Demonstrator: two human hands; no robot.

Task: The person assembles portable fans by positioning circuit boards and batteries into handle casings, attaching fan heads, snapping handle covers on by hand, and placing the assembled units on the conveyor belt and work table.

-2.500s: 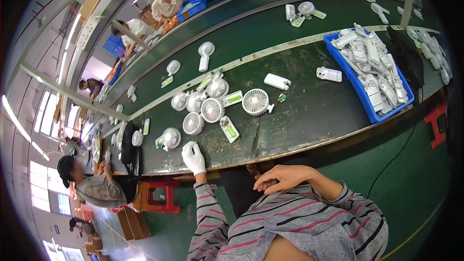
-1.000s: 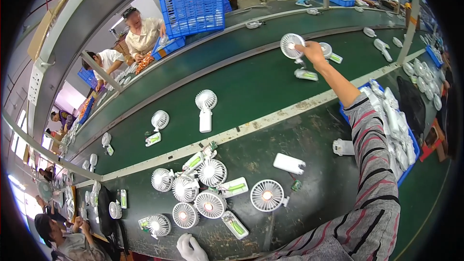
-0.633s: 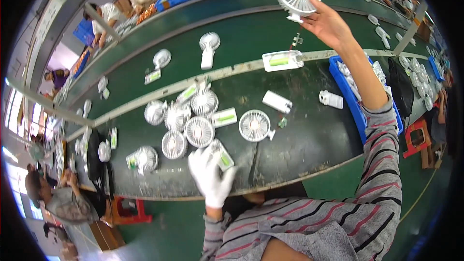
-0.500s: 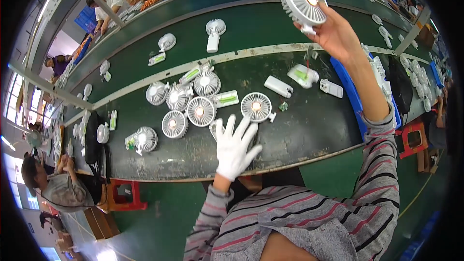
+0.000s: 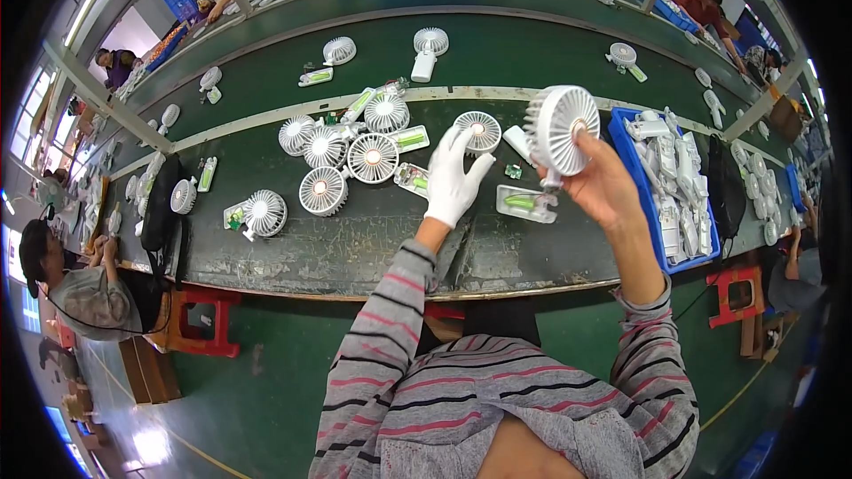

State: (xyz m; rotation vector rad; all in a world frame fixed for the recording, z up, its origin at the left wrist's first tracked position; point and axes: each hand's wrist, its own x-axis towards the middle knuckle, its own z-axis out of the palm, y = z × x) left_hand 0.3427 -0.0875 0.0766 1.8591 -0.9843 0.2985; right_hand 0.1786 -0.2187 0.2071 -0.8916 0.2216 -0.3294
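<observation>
My bare right hand (image 5: 603, 179) grips a white round fan head (image 5: 564, 131) above the bench, its thumb at the cage's middle. My left hand (image 5: 454, 182), in a white glove, has its fingers apart at the left rim of another fan head (image 5: 479, 133) lying on the bench. Between my hands lie a small green circuit board (image 5: 513, 171) and an opened white handle shell (image 5: 527, 204) with a green battery inside. A second white handle (image 5: 518, 142) is partly behind the raised fan. Left of my glove sits a cluster of fan heads (image 5: 373, 158), some with lit centres.
A blue bin (image 5: 652, 231) full of white handle parts stands to the right, with a black bag (image 5: 728, 182) beyond it. A green conveyor belt (image 5: 532, 58) carrying fans runs past the bench's far side. Several people work around; one sits at left near a red stool (image 5: 202, 319).
My right hand has brought the fan head down and nearer, from high over the belt to above the bench. My left hand has shifted slightly farther forward along the other fan head. The whole view has shifted.
</observation>
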